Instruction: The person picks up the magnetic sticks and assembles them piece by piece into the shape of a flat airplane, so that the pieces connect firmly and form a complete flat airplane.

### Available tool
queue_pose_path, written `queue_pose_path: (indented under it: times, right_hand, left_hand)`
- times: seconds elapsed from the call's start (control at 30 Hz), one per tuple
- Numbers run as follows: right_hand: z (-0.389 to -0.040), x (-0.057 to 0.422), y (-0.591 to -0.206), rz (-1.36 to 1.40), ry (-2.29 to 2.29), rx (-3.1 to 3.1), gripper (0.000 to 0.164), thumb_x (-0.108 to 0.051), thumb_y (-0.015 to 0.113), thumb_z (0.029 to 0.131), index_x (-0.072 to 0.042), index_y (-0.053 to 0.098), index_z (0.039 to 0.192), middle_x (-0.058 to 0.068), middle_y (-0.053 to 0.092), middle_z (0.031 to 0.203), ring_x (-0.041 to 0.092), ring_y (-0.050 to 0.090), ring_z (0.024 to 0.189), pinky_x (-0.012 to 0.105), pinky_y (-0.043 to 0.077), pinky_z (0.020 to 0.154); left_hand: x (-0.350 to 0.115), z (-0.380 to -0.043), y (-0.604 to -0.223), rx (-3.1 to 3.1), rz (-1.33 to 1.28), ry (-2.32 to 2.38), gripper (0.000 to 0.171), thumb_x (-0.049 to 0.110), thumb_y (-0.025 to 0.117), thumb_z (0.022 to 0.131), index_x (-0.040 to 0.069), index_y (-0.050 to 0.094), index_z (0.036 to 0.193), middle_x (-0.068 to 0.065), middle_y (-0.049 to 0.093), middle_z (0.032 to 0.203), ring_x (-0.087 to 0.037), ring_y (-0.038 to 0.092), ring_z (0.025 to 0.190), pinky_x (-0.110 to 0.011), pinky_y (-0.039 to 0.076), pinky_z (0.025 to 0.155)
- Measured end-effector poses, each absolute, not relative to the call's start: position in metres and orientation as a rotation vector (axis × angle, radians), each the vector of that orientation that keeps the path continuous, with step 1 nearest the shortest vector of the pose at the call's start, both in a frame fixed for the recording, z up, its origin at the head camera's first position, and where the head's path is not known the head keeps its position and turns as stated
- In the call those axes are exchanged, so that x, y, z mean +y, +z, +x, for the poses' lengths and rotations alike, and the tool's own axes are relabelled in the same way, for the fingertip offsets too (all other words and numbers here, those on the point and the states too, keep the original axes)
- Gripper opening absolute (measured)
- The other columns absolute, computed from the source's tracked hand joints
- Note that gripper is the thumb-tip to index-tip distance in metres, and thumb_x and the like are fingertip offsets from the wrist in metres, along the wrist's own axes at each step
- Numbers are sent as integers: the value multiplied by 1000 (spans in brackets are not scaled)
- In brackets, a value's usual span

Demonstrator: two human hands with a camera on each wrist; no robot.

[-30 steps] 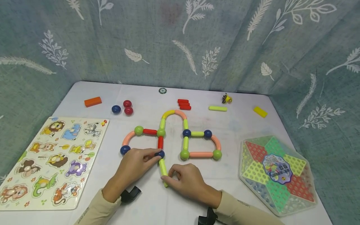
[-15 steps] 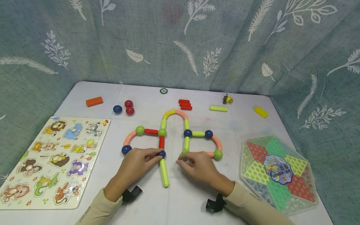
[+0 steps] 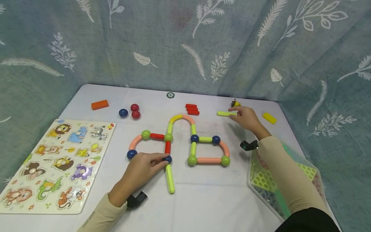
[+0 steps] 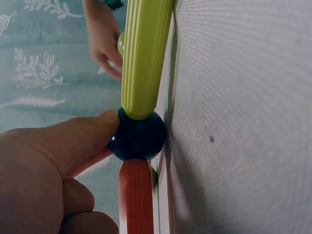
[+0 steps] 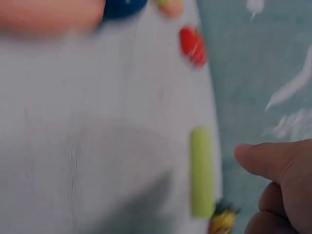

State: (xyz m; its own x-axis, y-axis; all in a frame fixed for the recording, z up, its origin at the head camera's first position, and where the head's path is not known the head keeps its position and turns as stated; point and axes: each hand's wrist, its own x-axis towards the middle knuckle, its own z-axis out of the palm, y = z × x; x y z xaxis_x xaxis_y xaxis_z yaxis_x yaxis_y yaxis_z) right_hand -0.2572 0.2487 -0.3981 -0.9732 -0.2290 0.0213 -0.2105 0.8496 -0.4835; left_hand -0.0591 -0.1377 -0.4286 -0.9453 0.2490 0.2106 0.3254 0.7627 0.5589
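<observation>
With thumb and forefinger my left hand pinches a dark blue ball of a flat magnetic stick-and-ball figure. A red stick joins that ball on one side, a yellow-green stick on the other, its near end free. Over at the back right, my right hand reaches to a loose yellow-green stick. Its thumb and forefinger are spread about the stick's right end in the head view; in the right wrist view, this stick lies apart from the forefinger.
An animal puzzle board lies left. A clear bead box is partly under the right forearm. Along the back are an orange block, red balls, a blue ball, red sticks, a bee toy and a yellow block.
My right hand has let go of the near yellow-green stick and moved away, up and right, to the loose stick at the back. My left hand still holds the blue ball.
</observation>
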Motion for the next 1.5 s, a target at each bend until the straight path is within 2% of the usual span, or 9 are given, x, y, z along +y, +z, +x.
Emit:
queue_pose_path:
  times: [0.2, 0.3, 0.57, 0.77, 1.07, 1.3, 1.4, 1.5]
  right_hand:
    - [-278, 260, -421, -269, -685, 2929, 31, -25, 58, 92, -22, 61, 123, 4, 41, 56, 18, 37, 47, 31, 33, 45]
    - [-279, 258, -424, -274, -704, 2942, 31, -25, 59, 92, -21, 62, 122, 4, 41, 55, 18, 36, 46, 31, 32, 45]
    - [-274, 256, -429, -263, -701, 2969, 29, -35, 66, 87, -21, 66, 112, 6, 50, 64, 20, 39, 54, 33, 32, 49]
    - [-262, 252, -428, -342, -748, 2999, 26, -35, 67, 86, -25, 67, 110, 6, 48, 62, 20, 39, 52, 32, 32, 48]
    - [-215, 219, -403, -760, -948, 2873, 27, -38, 65, 87, -28, 67, 112, 1, 43, 54, 16, 36, 46, 30, 31, 44]
    - [-165, 190, -404, -970, -958, 2743, 28, -26, 72, 83, -34, 67, 110, -8, 44, 54, 8, 36, 47, 25, 32, 44]
    - [-145, 181, -408, -1087, -992, 2668, 29, -26, 72, 83, -34, 67, 110, -14, 52, 61, 5, 37, 49, 23, 32, 45]
    - [-128, 172, -413, -1225, -1053, 2525, 28, -29, 69, 85, -30, 67, 114, -18, 64, 80, 0, 46, 55, 20, 37, 48]
  left_hand:
    - [-135, -59, -429, -2823, -473, -963, 30, 39, 74, 78, 31, 71, 107, 22, 50, 60, -2, 39, 48, -22, 29, 44]
    - [-133, -59, -428, -2825, -471, -962, 29, 39, 74, 78, 30, 72, 106, 20, 47, 57, -2, 39, 49, -22, 28, 44]
    - [-132, -61, -427, -2816, -490, -972, 30, 38, 75, 78, 30, 71, 107, 23, 52, 64, -1, 41, 50, -22, 31, 45]
    - [-133, -61, -428, -2813, -489, -967, 28, 39, 73, 79, 30, 71, 106, 20, 47, 58, -2, 39, 49, -22, 29, 45]
    - [-134, -60, -430, -2814, -475, -965, 31, 38, 75, 78, 29, 71, 107, 24, 55, 66, -1, 41, 49, -22, 31, 44]
    - [-135, -60, -431, -2803, -485, -991, 28, 38, 74, 79, 30, 72, 105, 19, 48, 59, -2, 41, 52, -22, 32, 48]
    - [-136, -60, -430, -2808, -483, -982, 27, 39, 73, 80, 30, 72, 105, 20, 49, 60, -2, 41, 53, -22, 33, 49]
    - [-137, -59, -429, -2822, -466, -963, 28, 39, 74, 79, 30, 72, 106, 22, 52, 64, -2, 42, 53, -22, 32, 47]
